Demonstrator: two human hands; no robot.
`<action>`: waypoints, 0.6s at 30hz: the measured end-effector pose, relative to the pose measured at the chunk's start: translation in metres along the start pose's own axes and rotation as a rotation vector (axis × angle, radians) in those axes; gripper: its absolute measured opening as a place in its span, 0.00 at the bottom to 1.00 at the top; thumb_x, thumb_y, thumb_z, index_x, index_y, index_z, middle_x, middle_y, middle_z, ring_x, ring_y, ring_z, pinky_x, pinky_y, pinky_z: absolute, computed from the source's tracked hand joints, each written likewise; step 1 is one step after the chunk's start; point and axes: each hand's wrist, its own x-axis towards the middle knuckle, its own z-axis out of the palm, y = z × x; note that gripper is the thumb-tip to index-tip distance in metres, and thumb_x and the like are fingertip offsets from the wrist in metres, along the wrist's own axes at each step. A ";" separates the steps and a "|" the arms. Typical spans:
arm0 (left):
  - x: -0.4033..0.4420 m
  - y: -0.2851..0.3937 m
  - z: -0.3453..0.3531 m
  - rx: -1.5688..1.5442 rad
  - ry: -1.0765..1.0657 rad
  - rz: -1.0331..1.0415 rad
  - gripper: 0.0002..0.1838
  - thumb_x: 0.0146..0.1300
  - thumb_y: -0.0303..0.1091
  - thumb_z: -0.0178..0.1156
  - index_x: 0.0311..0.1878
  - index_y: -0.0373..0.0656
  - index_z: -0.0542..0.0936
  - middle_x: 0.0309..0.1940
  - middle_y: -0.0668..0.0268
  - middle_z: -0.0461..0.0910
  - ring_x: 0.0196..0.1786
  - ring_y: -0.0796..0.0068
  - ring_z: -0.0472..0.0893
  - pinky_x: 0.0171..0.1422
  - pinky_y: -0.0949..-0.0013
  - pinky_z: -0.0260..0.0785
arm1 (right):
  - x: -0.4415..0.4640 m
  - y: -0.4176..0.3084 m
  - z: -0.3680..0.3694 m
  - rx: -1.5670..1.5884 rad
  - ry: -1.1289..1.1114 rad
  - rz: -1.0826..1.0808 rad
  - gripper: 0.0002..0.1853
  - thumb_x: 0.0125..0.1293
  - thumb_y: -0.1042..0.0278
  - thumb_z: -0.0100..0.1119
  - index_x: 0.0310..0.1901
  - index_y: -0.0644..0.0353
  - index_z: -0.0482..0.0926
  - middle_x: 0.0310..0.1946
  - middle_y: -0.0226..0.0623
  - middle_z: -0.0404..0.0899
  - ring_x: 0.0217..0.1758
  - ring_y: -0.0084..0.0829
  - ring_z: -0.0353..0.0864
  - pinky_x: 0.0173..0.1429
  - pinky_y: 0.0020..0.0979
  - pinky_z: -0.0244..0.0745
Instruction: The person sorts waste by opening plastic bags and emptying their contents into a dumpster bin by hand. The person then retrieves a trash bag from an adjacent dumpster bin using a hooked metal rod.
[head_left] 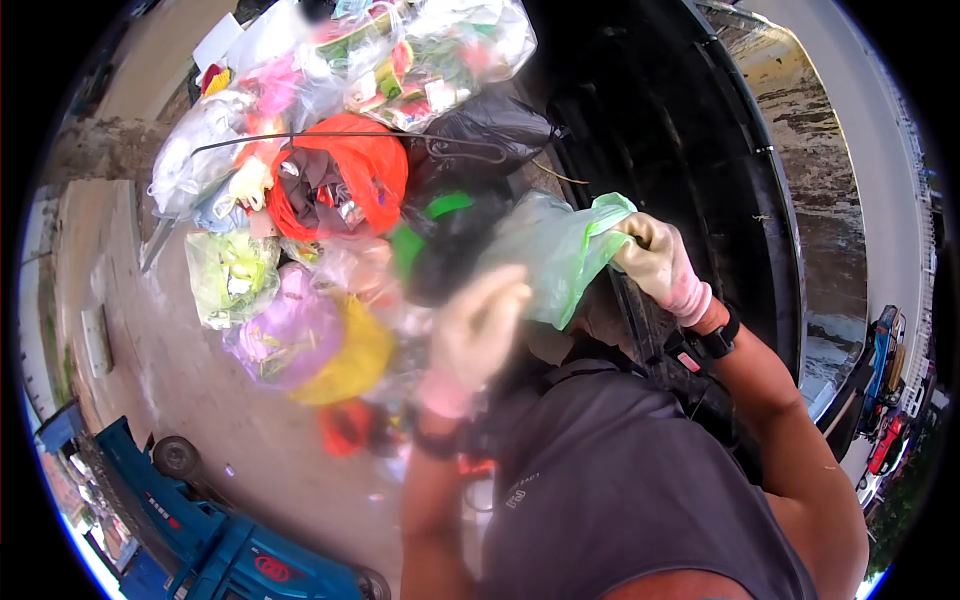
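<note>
My right hand (655, 265), in a cream and pink glove, grips the rim of a translucent green plastic bag (565, 255). The bag hangs to the left of that hand. My left hand (475, 335), gloved the same way, is raised left of the bag and smeared by motion, so its fingers are unclear. Beyond it lie a blurred black bag (455, 250) with green patches and an open red bag (385, 180) with dark cloth and scraps inside. A purple bag (290, 330) and a yellow bag (355, 355) lie left of my left hand.
Clear bags of scraps (440, 60) are heaped at the top. A thin metal hook (350, 134) lies across the red bag. A black bin or truck edge (690, 130) runs along the right. A blue vehicle (240, 550) stands at the lower left.
</note>
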 end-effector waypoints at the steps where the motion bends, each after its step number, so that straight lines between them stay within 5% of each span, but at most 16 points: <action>1: 0.001 -0.007 -0.008 0.029 0.139 -0.132 0.19 0.78 0.28 0.52 0.66 0.32 0.78 0.51 0.61 0.86 0.50 0.75 0.84 0.57 0.71 0.77 | -0.002 -0.005 -0.007 0.164 0.016 0.092 0.08 0.71 0.73 0.56 0.41 0.65 0.84 0.32 0.23 0.79 0.34 0.15 0.72 0.40 0.24 0.70; 5: 0.014 -0.125 -0.012 0.042 0.277 -0.223 0.24 0.80 0.42 0.55 0.70 0.37 0.75 0.62 0.62 0.82 0.62 0.69 0.80 0.66 0.63 0.74 | -0.021 -0.035 -0.035 0.154 0.107 0.037 0.09 0.75 0.72 0.54 0.47 0.65 0.82 0.37 0.25 0.81 0.37 0.15 0.75 0.44 0.21 0.72; 8: 0.044 -0.074 0.022 -0.636 0.162 -0.768 0.32 0.82 0.55 0.45 0.74 0.37 0.70 0.69 0.51 0.76 0.69 0.56 0.78 0.75 0.51 0.70 | -0.041 -0.073 -0.070 0.146 0.236 -0.125 0.10 0.79 0.67 0.55 0.52 0.65 0.80 0.43 0.29 0.83 0.43 0.19 0.79 0.50 0.23 0.75; 10: 0.072 -0.045 0.034 -1.269 -0.204 -0.889 0.30 0.81 0.50 0.51 0.77 0.44 0.67 0.71 0.58 0.74 0.70 0.60 0.77 0.72 0.51 0.72 | -0.057 -0.100 -0.100 0.114 0.367 -0.237 0.12 0.81 0.65 0.55 0.53 0.66 0.79 0.47 0.32 0.83 0.48 0.22 0.80 0.54 0.26 0.77; 11: 0.079 -0.027 0.044 -1.343 -0.318 -0.870 0.29 0.81 0.49 0.50 0.77 0.43 0.67 0.71 0.58 0.74 0.70 0.60 0.77 0.72 0.51 0.72 | -0.066 -0.113 -0.114 0.087 0.437 -0.308 0.13 0.81 0.64 0.54 0.54 0.67 0.79 0.48 0.34 0.83 0.51 0.24 0.81 0.57 0.27 0.77; 12: 0.086 -0.007 0.054 -1.409 -0.436 -0.850 0.29 0.81 0.49 0.50 0.77 0.43 0.66 0.71 0.58 0.74 0.70 0.60 0.77 0.72 0.51 0.72 | -0.078 -0.124 -0.139 0.229 0.339 -0.356 0.21 0.80 0.60 0.55 0.65 0.67 0.73 0.59 0.40 0.79 0.61 0.32 0.81 0.69 0.36 0.76; 13: 0.089 0.019 0.069 -1.245 -0.460 -0.753 0.31 0.82 0.52 0.45 0.76 0.39 0.68 0.69 0.55 0.75 0.69 0.58 0.77 0.74 0.50 0.71 | -0.089 -0.132 -0.156 -0.573 0.528 -0.434 0.21 0.83 0.61 0.49 0.67 0.69 0.71 0.62 0.43 0.79 0.63 0.35 0.81 0.70 0.38 0.76; 16: 0.105 0.057 0.111 -1.129 -0.579 -0.622 0.30 0.84 0.51 0.42 0.74 0.35 0.70 0.67 0.53 0.77 0.68 0.59 0.79 0.76 0.53 0.71 | -0.114 -0.147 -0.235 -0.523 0.609 -0.475 0.21 0.85 0.63 0.41 0.68 0.70 0.71 0.63 0.45 0.79 0.63 0.37 0.82 0.69 0.39 0.78; 18: 0.113 0.068 0.132 -0.703 -0.663 -0.058 0.25 0.84 0.44 0.47 0.72 0.35 0.72 0.65 0.58 0.79 0.64 0.66 0.81 0.71 0.61 0.74 | -0.121 -0.159 -0.271 -0.443 0.544 -0.525 0.21 0.84 0.65 0.42 0.68 0.69 0.72 0.63 0.45 0.80 0.61 0.38 0.83 0.68 0.39 0.80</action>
